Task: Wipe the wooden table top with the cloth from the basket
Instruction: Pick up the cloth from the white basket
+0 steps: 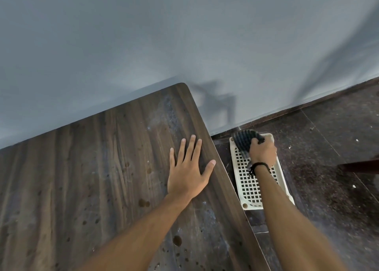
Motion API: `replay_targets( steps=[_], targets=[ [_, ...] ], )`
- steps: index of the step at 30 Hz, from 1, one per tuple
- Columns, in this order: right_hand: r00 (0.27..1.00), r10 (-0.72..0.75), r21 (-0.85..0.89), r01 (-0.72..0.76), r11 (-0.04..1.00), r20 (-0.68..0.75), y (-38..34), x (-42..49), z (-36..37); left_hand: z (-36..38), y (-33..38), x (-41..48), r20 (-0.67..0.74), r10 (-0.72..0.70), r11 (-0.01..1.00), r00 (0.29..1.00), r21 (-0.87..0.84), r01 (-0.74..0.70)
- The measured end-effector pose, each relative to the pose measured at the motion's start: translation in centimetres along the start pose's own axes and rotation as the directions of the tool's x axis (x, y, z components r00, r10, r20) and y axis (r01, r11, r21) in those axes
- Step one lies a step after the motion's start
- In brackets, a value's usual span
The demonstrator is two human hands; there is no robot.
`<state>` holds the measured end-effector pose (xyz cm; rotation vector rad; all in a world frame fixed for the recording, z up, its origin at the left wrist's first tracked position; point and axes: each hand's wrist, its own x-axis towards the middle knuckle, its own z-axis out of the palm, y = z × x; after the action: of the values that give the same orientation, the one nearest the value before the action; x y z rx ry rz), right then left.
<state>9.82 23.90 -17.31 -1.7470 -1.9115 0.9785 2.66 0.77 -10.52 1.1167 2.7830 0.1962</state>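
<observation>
Left hand (pixel 187 173) is laid flat, fingers spread, on dusty wooden counter (pixel 82 178); right hand (pixel 262 152) is closed around dark cloth (pixel 243 140) in white basket (pixel 249 188) on floor (pixel 328 168).

No legible text or labels anywhere.

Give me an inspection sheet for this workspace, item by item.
Surface: wooden table top, dusty, with dark spots and pale smears.
Job's things: dark ribbed cloth at the far end of a white lattice basket on the floor beside the table.
Clutter: pale scraps on the dark floor.
Grippers: left hand flat on the table, fingers spread; right hand closed on the cloth, black band on the wrist.
Cables: nothing seen.
Surroundings: grey wall behind the table; dark skirting along its foot.
</observation>
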Motion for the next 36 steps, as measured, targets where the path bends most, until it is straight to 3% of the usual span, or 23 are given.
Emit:
replay_targets(
  steps=[5, 11, 15, 18, 24, 26, 29, 32, 36],
  targets=[
    [0.993, 0.102, 0.513, -0.118, 0.850, 0.058, -4.5, -2.0, -1.5, -0.2, -0.1, -0.1, 0.021, -0.002, 1.000, 1.000, -0.004, 0.002],
    [0.961, 0.034, 0.771, -0.242, 0.589, 0.276, -10.9, -5.8, -6.2, -0.8, -0.5, 0.1, 0.072, 0.007, 0.994, 0.997, -0.112, 0.001],
    [0.941, -0.117, 0.717, -0.158, 0.679, 0.318, -14.4, -8.8, -9.1, -2.0, -2.0, 0.6, 0.048, 0.010, 0.901, 0.999, -0.433, 0.012],
    [0.896, -0.228, 0.676, -0.101, 0.730, 0.380, -16.8, -10.7, -10.4, -3.8, -5.5, 1.4, -0.018, -0.066, 0.891, 0.998, -0.451, 0.051],
    [0.702, -0.232, 0.676, -0.457, 0.578, 0.673, -18.0, -14.3, -9.2, -6.1, -15.1, 2.1, -0.050, -0.190, 0.926, 0.981, -0.342, 0.162],
    [0.731, -0.114, 0.588, -0.434, 0.683, 0.673, -17.2, -14.7, -7.8, -5.8, -17.5, 2.1, -0.029, -0.195, 0.933, 0.980, -0.313, 0.177],
    [0.821, -0.005, 0.287, -0.193, 0.938, 0.570, -14.9, -14.6, -5.2, -4.8, -19.3, 1.8, 0.028, -0.192, 0.930, 0.981, -0.315, 0.191],
    [0.849, -0.024, 0.087, -0.027, 0.996, 0.527, -12.9, -14.4, -3.9, -3.6, -19.4, 1.1, 0.026, -0.163, 0.953, 0.986, -0.256, 0.164],
    [0.851, -0.058, 0.025, 0.053, 0.998, 0.523, -13.3, -13.9, -4.0, -3.0, -19.3, 0.6, -0.046, -0.150, 0.964, 0.988, -0.229, 0.136]
  ],
)
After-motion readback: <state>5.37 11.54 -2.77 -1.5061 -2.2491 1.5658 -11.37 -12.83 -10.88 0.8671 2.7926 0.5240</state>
